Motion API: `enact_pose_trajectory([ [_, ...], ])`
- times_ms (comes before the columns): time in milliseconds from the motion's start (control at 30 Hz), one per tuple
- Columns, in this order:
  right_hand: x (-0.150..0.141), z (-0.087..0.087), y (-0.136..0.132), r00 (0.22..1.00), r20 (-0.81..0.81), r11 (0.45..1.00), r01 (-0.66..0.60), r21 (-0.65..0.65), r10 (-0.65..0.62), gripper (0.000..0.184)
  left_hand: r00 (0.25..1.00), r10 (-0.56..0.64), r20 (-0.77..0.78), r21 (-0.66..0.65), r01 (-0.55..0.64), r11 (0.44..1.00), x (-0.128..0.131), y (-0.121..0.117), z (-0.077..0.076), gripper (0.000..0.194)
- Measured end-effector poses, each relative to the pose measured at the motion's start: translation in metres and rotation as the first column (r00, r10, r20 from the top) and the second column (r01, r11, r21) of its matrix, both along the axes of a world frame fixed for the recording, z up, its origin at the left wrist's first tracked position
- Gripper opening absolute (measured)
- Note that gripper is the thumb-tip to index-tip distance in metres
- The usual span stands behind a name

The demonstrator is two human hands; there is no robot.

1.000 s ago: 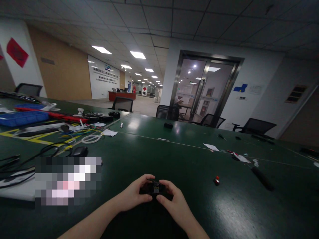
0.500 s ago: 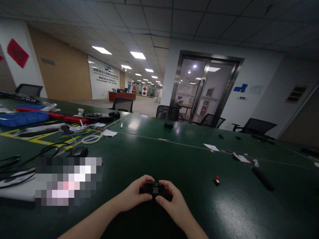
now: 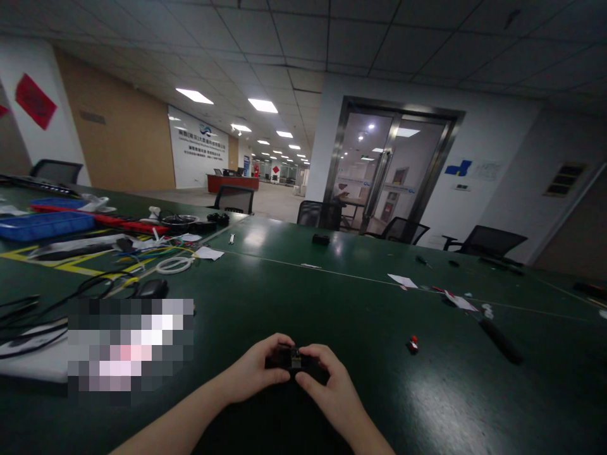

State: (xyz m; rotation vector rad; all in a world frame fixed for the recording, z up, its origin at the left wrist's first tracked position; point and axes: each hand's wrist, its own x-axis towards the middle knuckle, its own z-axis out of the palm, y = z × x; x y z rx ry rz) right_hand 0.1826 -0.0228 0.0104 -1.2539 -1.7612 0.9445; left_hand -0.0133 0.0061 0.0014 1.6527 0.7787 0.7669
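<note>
Dark green tabletop (image 3: 265, 291) spreads out; towards six o'clock, the left hand (image 3: 258, 373) and right hand (image 3: 327, 379) pinch a small black device (image 3: 296, 363) between fingers and thumbs. Uneven thumb pressure could tilt or drop it; a red-and-white piece (image 3: 413, 344) lies at three o'clock from it.

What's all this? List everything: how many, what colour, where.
Device: one, dark, between both hands
Table: one, green, foreground
Small object: one, red and white, right of hands
Long object: one, black, farther right
Papers: several, white, midway
Block: one, black, far tabletop
Wrench: one, silvery, left of block
Coiled cable: one, white, left
Trays: two, blue, far left
Pixelated patch: one, mixed colours, near left
Loose clutter: uncountable, mixed colours, left
Chairs: at least five, black, beyond table
Wall sign: one, white, background
Desk: one, red, background
Glass doorway: one, grey-framed, background
Person: one, colours unclear, behind glass
Left hand: one, bare, on device
Right hand: one, bare, on device
</note>
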Motion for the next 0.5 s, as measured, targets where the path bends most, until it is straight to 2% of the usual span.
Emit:
enact_pose_trajectory([
  [500,-0.0036,0.0087,-0.0061,0.999,0.003,0.998,-0.043,-0.046,0.044,0.02,0.999,-0.027,0.025,-0.031,0.028,0.999,-0.0013,-0.0004,0.0028,0.042],
])
